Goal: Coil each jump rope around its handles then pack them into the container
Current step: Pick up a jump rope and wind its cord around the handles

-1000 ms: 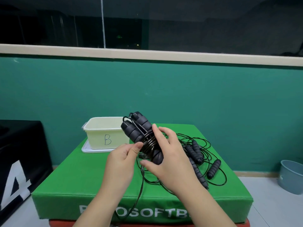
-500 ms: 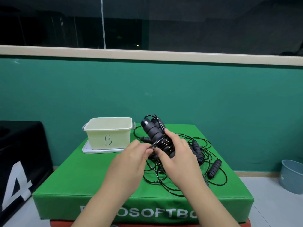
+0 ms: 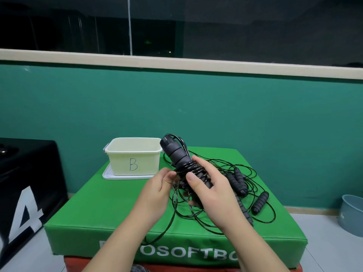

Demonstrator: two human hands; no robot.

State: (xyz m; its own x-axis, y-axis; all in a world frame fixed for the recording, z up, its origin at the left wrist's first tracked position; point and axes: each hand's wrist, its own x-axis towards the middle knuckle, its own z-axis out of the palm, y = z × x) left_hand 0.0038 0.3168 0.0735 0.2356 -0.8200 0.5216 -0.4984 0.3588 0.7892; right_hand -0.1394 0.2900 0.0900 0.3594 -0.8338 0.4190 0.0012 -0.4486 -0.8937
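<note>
My right hand [image 3: 211,190] grips a pair of black jump-rope handles [image 3: 175,153] held together, tilted up to the left, with thin black cord wound several times round their middle. My left hand [image 3: 157,190] pinches the loose cord just left of the coil. The rest of that cord hangs down over the front of the green mat [image 3: 102,211]. A pale yellow container [image 3: 135,156] marked "B" stands on a white lid at the mat's back left. More black handles [image 3: 260,202] and tangled cord [image 3: 245,171] lie on the mat to the right.
A black box with a white "4" [image 3: 29,193] stands to the left on the floor. A blue-grey bucket [image 3: 353,213] sits at the far right. A green wall with a window ledge runs behind the mat.
The handle bundle has turned in my right hand and tilted further left. My left hand has carried the cord round it, adding to the coil.
</note>
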